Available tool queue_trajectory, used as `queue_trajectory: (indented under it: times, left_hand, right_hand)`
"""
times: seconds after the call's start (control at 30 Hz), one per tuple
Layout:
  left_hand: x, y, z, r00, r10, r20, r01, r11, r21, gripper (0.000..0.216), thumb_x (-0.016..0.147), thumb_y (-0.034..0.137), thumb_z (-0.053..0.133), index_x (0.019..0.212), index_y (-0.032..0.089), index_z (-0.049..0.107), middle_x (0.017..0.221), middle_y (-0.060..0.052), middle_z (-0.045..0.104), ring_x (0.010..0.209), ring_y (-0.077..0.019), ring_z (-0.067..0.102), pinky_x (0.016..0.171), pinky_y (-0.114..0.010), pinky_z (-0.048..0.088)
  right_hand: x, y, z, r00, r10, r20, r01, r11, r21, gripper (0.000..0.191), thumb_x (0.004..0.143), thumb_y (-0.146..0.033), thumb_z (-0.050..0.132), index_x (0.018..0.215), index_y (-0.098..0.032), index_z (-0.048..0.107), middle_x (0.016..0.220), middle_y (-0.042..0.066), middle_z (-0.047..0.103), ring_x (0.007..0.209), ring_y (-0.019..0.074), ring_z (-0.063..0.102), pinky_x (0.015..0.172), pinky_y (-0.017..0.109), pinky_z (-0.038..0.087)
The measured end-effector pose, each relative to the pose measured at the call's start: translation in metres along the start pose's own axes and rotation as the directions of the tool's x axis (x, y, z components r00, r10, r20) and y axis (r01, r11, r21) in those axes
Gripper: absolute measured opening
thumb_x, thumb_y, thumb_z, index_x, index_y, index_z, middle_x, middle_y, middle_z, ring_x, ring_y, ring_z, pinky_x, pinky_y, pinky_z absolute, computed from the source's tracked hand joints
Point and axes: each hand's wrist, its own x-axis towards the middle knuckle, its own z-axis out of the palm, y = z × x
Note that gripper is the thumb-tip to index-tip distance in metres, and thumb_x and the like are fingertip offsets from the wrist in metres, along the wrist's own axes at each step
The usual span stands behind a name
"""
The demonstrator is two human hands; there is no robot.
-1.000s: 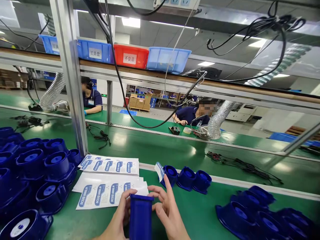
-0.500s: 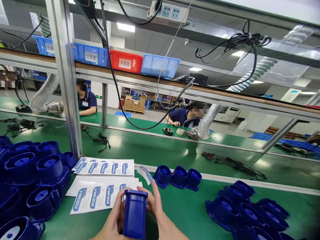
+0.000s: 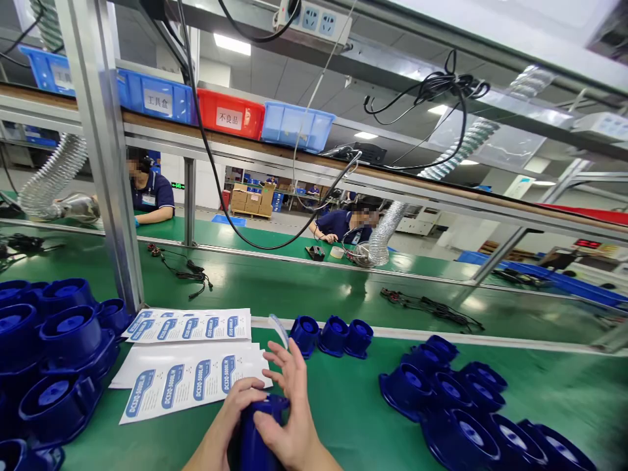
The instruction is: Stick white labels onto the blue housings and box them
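Observation:
My left hand is wrapped round a dark blue plastic housing at the bottom centre of the head view. My right hand lies over the housing's top with the thumb pressed on it and the fingers stretched out. Just beyond the hands lie white sheets of blue labels, and a second sheet lies behind them. Three small blue housings stand in a row past the fingertips, with a peeled label leaning at their left end.
Blue housings are piled at the left and at the right on the green bench. A metal post rises at the left. Bins sit on a shelf above. Two people work across a green conveyor.
The housing has dropped lower in my hands and tilted away. My right hand has moved over its top. The camera has swung right, shifting everything leftward.

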Motion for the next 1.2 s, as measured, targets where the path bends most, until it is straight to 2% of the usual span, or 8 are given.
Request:
queue_trajectory:
  times: [0.3,0.43,0.57,0.67,0.8,1.0,1.1,1.2]
  left_hand:
    - [0.007,0.033,0.013,0.926,-0.182,-0.331,0.178,0.983,-0.042,0.093,0.07,0.061,0.092,0.145,0.032,0.045,0.154,-0.014,0.051,0.141,-0.0417,0.057,0.111,-0.048,0.056]
    - [0.009,0.037,0.013,0.918,-0.212,-0.336,0.187,0.977,-0.105,0.103,0.07,0.063,0.092,0.15,0.033,0.033,0.158,-0.016,0.045,0.137,-0.0424,0.058,0.103,-0.046,0.06]
    - [0.007,0.038,0.014,0.953,-0.244,-0.181,0.218,0.965,-0.148,0.103,0.073,0.06,0.091,0.153,0.033,0.031,0.146,-0.018,0.055,0.126,-0.0395,0.065,0.091,-0.042,0.061]
    - [0.007,0.035,0.011,0.963,-0.238,-0.126,0.226,0.968,-0.108,0.099,0.078,0.047,0.089,0.155,0.033,0.028,0.134,-0.015,0.061,0.107,-0.0308,0.07,0.087,-0.038,0.06]
    - [0.008,0.033,0.008,0.974,-0.207,-0.089,0.205,0.978,-0.03,0.098,0.078,0.027,0.087,0.156,0.035,0.027,0.135,-0.012,0.061,0.101,-0.0259,0.069,0.087,-0.035,0.059]
    - [0.01,0.048,0.011,0.948,-0.301,-0.102,0.303,0.953,0.001,0.098,0.076,0.016,0.084,0.155,0.034,0.029,0.139,-0.012,0.058,0.117,-0.0295,0.066,0.097,-0.039,0.056]
    - [0.01,0.05,0.011,0.967,-0.235,-0.099,0.242,0.969,0.059,0.095,0.075,0.015,0.084,0.153,0.035,0.033,0.15,-0.012,0.049,0.13,-0.0327,0.06,0.109,-0.045,0.051]
    - [0.01,0.047,0.009,0.982,-0.141,-0.126,0.158,0.979,0.129,0.095,0.073,0.011,0.082,0.153,0.038,0.037,0.155,-0.009,0.042,0.143,-0.0359,0.052,0.125,-0.053,0.036]
  right_hand:
    - [0.002,-0.001,-0.035,0.9,0.03,0.434,0.074,0.972,-0.222,0.159,0.055,-0.053,0.104,0.173,-0.035,-0.001,0.176,0.022,0.021,0.155,0.0503,0.036,0.12,0.068,0.04]
    - [0.018,-0.036,-0.06,0.959,-0.129,0.253,0.236,0.859,-0.454,0.111,0.062,-0.052,0.103,0.16,-0.038,0.051,0.176,0.015,0.011,0.155,0.0526,0.034,0.117,0.068,0.044]
    - [0.034,-0.058,-0.088,0.85,-0.526,0.036,0.388,0.577,-0.718,0.036,0.087,-0.021,0.086,0.12,-0.034,0.082,0.14,0.016,0.059,0.11,0.0319,0.068,0.083,0.046,0.063]
    - [0.034,-0.056,-0.108,0.76,-0.631,0.154,0.505,0.426,-0.751,0.052,0.088,-0.002,0.077,0.126,-0.038,0.081,0.101,0.009,0.076,0.08,0.0233,0.07,0.066,0.037,0.059]
    - [0.02,-0.042,-0.113,0.765,-0.634,0.115,0.523,0.506,-0.686,0.055,0.085,0.002,0.077,0.126,-0.035,0.082,0.089,0.006,0.081,0.075,0.0238,0.074,0.065,0.036,0.061]
    - [0.005,-0.035,-0.09,0.922,-0.162,-0.353,0.059,0.957,-0.285,0.003,0.08,-0.026,0.091,0.081,-0.026,0.088,0.073,0.006,0.078,0.053,0.0198,0.067,0.047,0.028,0.055]
    - [0.001,-0.037,-0.08,0.903,0.278,-0.328,-0.273,0.96,0.06,0.023,0.074,-0.043,0.096,0.077,-0.021,0.088,0.066,0.007,0.074,0.049,0.0162,0.059,0.045,0.026,0.052]
    - [-0.005,-0.037,-0.072,0.873,0.423,-0.243,-0.384,0.903,0.19,0.031,0.071,-0.048,0.097,0.071,-0.02,0.084,0.066,0.006,0.07,0.052,0.0141,0.056,0.045,0.023,0.049]
